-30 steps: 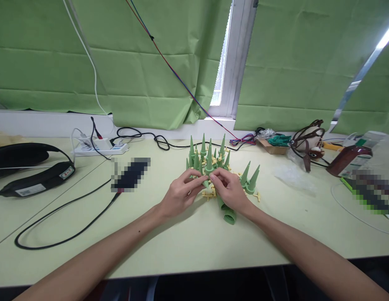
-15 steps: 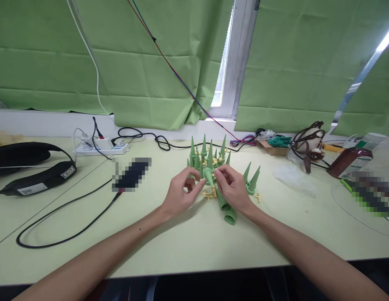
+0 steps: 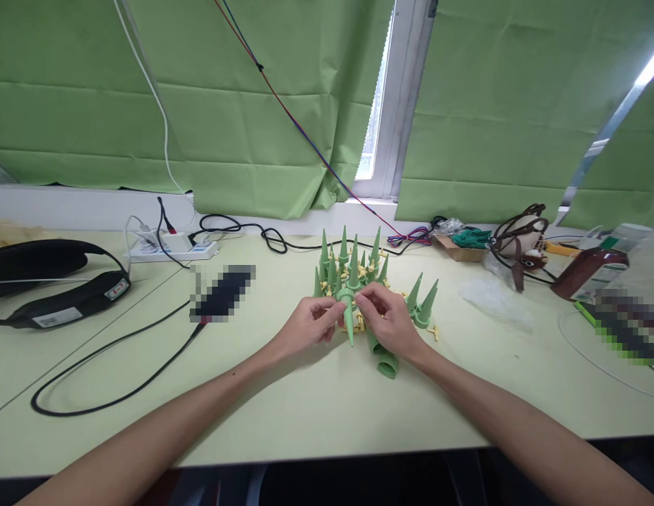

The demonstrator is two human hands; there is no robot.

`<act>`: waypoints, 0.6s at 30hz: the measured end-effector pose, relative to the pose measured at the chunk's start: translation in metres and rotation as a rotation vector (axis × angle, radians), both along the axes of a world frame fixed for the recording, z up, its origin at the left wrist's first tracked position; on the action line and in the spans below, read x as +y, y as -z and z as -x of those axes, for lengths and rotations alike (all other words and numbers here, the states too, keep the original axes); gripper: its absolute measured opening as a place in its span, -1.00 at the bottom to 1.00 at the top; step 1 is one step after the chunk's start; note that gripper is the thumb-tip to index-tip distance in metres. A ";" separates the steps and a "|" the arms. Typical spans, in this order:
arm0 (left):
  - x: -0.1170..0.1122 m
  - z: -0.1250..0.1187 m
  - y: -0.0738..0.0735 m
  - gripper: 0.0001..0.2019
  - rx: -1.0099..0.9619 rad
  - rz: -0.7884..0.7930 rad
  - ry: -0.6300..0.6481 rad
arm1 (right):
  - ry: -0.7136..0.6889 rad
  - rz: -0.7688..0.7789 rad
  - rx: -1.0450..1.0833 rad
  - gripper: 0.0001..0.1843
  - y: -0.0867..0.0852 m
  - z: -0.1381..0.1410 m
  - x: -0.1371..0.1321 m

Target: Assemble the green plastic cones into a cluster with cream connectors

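Observation:
A green plastic watering spike (image 3: 349, 322) hangs between my hands, its tapered point angled down toward me. My left hand (image 3: 312, 323) is closed on its left side, with the thumb against the collar. From the right, my right hand (image 3: 389, 320) pinches at the collar. A small yellowish bit shows at those fingertips, too small to make out. Behind my hands, several more green spikes (image 3: 354, 263) stand points up among small yellow valves (image 3: 377, 254). Two spikes (image 3: 425, 309) stand to the right, near a loose yellow valve (image 3: 433, 333). Green threaded tubes (image 3: 388, 367) lie partly under my right hand.
On the left are a phone (image 3: 221, 294) on a black cable, a black headset-like device (image 3: 79, 302) and a white power strip (image 3: 174, 247). To the right lie clear plastic bags (image 3: 498, 302), a cardboard box (image 3: 458, 249) and a dark red bottle (image 3: 591, 274).
My left fingers have closed in on the spike from a looser, more open pose. The spike has turned so its point shows lower. My right hand has shifted slightly left.

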State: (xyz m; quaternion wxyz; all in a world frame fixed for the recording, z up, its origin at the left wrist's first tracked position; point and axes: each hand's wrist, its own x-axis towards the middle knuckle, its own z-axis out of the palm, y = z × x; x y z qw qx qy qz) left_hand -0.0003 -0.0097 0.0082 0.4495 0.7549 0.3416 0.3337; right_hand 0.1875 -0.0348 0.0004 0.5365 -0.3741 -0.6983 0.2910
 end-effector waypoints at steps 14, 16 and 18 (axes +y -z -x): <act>-0.001 0.001 0.004 -0.78 0.018 -0.535 -0.162 | -0.017 0.036 0.005 -0.64 -0.001 0.001 -0.001; -0.001 0.001 0.005 -0.84 0.022 -0.608 -0.163 | -0.017 0.036 -0.001 -0.65 -0.001 0.001 -0.001; -0.002 0.002 0.005 -0.91 0.017 -0.667 -0.149 | -0.022 0.035 -0.003 -0.65 -0.002 0.000 -0.002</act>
